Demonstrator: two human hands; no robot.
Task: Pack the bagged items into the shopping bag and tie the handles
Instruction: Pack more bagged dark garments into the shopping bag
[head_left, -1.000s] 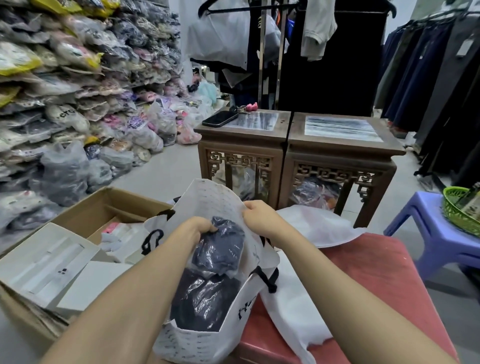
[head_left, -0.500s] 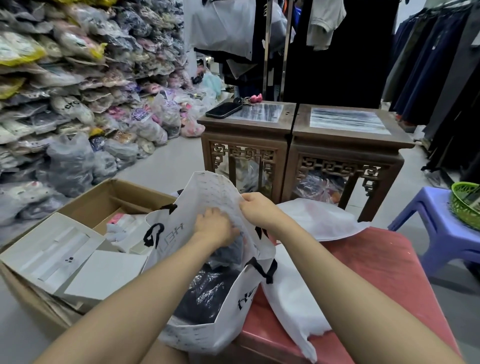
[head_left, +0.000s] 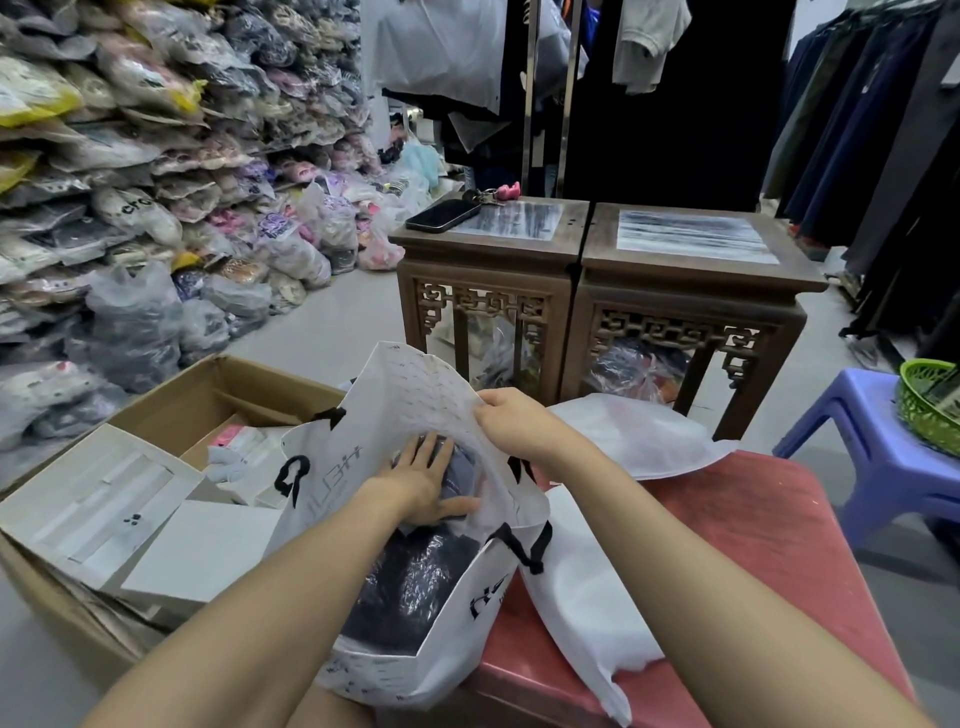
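While our right hand (head_left: 511, 421) is still pinching the shopping bag (head_left: 410, 395) by its raised side, our left hand (head_left: 423, 486) is pressing down inside.
Half a second ago we were curling the left fingers at that raised side beside the right hand; now we are laying them flat and spread on the upper bagged item (head_left: 460, 470), which is sitting in the bag over a lower bagged item (head_left: 410, 587). The bag is resting, probably half overhanging, on the red table (head_left: 753, 545).
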